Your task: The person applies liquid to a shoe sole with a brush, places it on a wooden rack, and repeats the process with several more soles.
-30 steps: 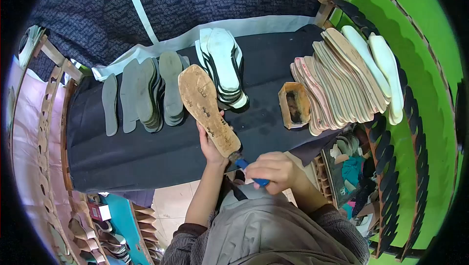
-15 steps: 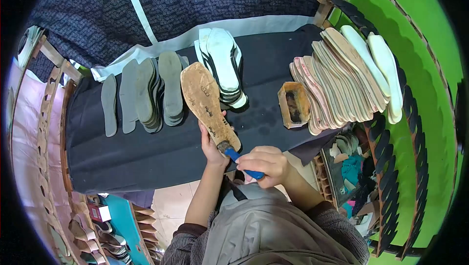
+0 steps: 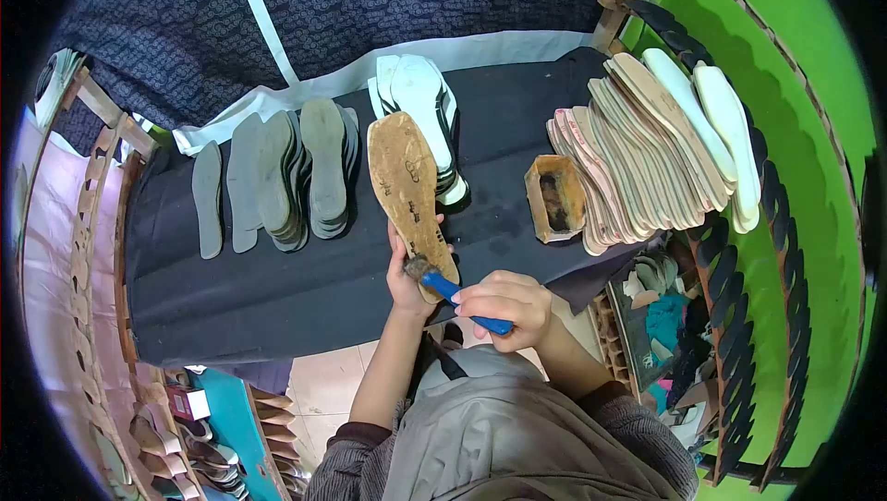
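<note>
My left hand point(image 3: 408, 281) is closed around the narrow end of a brown insole point(image 3: 404, 169), which is held up over the near edge of the table. Dark marks and a shiny, blotchy coat show on the insole's upper face. In my right hand point(image 3: 513, 307) is a brush with a blue handle point(image 3: 443, 287). Its dark bristles point(image 3: 418, 266) rest against the left edge of the insole near its heel. The fingers of my left hand pass beneath the insole and are partly hidden.
On the dark-covered table point(image 3: 277, 307) stand grey insole stacks point(image 3: 325, 155) to the left and a white stack point(image 3: 420, 104) behind the insole. An open box with dark-stained insides point(image 3: 556, 198) sits beside a fanned pile of beige insoles point(image 3: 637, 150). A wooden rack point(image 3: 83, 252) borders the left.
The insole has turned slightly clockwise, its wide end shifting right. The brush has moved up and left from the heel end to the insole's left edge.
</note>
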{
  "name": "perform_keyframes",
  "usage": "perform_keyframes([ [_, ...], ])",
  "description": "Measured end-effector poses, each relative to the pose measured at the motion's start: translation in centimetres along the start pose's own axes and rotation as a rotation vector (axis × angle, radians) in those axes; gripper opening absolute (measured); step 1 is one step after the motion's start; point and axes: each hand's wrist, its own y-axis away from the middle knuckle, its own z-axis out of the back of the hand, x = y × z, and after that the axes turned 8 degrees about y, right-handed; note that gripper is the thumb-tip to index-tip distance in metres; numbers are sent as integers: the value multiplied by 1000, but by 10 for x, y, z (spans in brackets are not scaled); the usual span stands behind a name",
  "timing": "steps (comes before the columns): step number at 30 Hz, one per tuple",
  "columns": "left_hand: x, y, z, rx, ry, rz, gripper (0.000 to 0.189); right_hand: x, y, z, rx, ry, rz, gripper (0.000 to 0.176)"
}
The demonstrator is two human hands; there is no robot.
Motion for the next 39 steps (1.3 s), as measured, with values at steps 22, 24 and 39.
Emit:
perform_keyframes([
  [22, 1, -4, 11, 59, 106, 60, 49, -5, 10, 11, 157, -178, -32, 26],
  [24, 0, -3, 7, 31, 119, 76, 49, -4, 8, 12, 102, -138, -24, 27],
  [39, -1, -2, 0, -3, 116, 129, 57, -4, 8, 27, -1, 117, -38, 13],
])
